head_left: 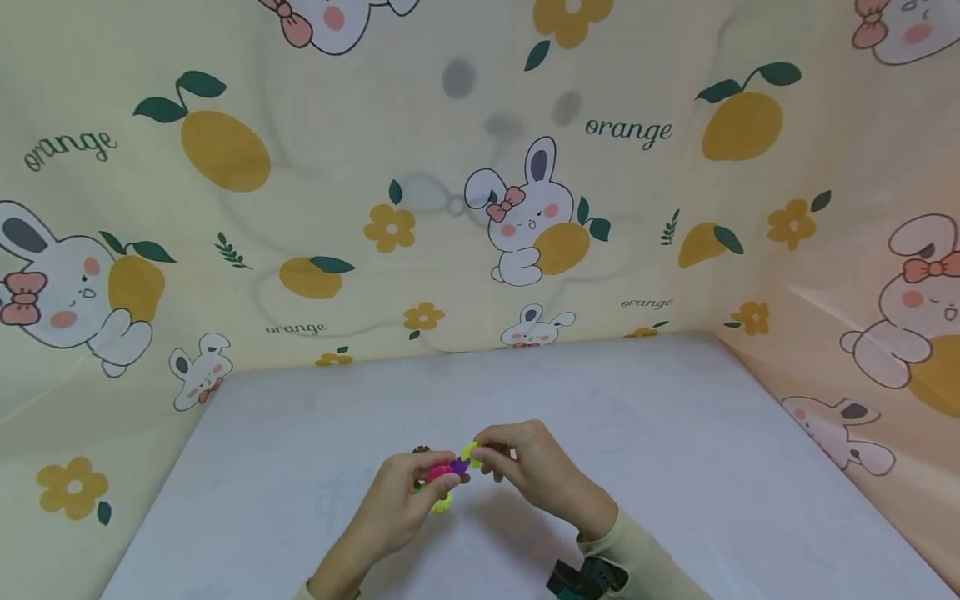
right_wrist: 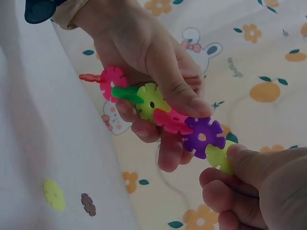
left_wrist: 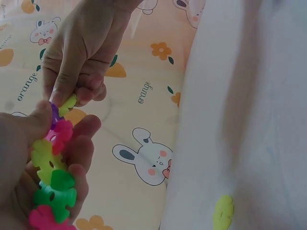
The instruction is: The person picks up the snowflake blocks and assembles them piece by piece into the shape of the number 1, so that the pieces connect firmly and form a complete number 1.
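Observation:
In the head view my left hand (head_left: 393, 500) and right hand (head_left: 540, 471) meet above the table. A chain of interlocking snowflake discs lies across the left palm in the right wrist view, held under the thumb. It runs from a red disc (right_wrist: 90, 77) through a pink disc (right_wrist: 115, 86), a green disc (right_wrist: 127, 93), a yellow-green one, another pink one (right_wrist: 171, 122) and a purple disc (right_wrist: 211, 132). My right thumb and fingers pinch a yellow disc (right_wrist: 218, 157), its edge overlapping the purple disc's rim. The fingers partly cover the chain.
Two loose discs lie on the white table (head_left: 675, 433) near the hands: a yellow disc (right_wrist: 54, 195) and a brown disc (right_wrist: 88, 204). A printed cloth (head_left: 450, 108) with rabbits and oranges rises behind the table and along its sides.

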A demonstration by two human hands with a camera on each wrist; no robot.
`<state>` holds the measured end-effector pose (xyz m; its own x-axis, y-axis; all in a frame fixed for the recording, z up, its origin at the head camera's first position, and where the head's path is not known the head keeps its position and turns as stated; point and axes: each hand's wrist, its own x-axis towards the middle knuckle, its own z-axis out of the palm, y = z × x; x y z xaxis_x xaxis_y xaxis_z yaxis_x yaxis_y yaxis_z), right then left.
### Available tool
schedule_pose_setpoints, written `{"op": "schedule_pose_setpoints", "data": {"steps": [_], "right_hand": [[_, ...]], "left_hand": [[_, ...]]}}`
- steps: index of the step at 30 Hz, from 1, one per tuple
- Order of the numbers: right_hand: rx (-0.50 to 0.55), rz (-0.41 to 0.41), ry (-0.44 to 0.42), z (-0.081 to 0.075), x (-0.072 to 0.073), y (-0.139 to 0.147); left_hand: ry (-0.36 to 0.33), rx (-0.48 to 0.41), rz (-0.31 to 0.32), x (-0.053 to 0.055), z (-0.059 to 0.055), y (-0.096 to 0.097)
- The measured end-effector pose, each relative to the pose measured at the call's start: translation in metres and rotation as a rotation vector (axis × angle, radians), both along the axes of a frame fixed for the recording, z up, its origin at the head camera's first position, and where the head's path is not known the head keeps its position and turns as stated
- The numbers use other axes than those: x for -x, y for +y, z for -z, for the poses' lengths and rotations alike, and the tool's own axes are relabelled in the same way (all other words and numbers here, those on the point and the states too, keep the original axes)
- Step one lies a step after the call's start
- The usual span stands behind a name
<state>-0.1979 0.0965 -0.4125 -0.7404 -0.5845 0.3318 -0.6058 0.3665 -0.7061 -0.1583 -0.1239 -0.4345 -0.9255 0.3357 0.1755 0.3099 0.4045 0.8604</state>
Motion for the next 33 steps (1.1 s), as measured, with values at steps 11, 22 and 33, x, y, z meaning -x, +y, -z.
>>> {"op": "schedule_pose_setpoints", "data": {"steps": [11,22,33], "right_hand": [[0.039,0.039,-0.080,0.000,-0.003,-0.005],[0.098,0.073,-0.112,-0.003,0.000,-0.002],[0.274,0.066,-0.255,0.026,0.023,0.001]], "left_hand": [[-0.099,-0.092,0.138,0.007,-0.001,-0.006],[-0.235,-0.235,0.152,0.010,0.000,-0.011],[-0.410,-0.344,0.097,0.010,-0.011,-0.019]]}}
